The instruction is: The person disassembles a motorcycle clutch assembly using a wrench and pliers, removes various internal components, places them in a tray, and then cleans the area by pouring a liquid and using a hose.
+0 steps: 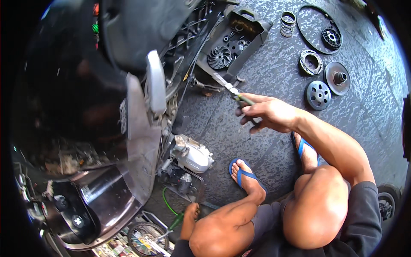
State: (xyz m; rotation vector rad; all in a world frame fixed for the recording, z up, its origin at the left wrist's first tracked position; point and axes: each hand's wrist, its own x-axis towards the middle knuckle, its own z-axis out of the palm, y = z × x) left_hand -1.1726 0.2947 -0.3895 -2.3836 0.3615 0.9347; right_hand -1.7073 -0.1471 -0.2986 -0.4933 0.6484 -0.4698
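The person crouched before me wears a dark shirt, its right sleeve (364, 214) stopping near the elbow, greyish shorts (267, 223) and flip-flops (245, 173) (those blue straps are the brightest thing on them). Left hand (191, 210) and right hand (274, 113) are bare.

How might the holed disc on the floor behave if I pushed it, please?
The holed disc would probably slide rather than roll, since it lies flat. Its metallic look suggests stiffness and fair weight, though the holes may lighten it.
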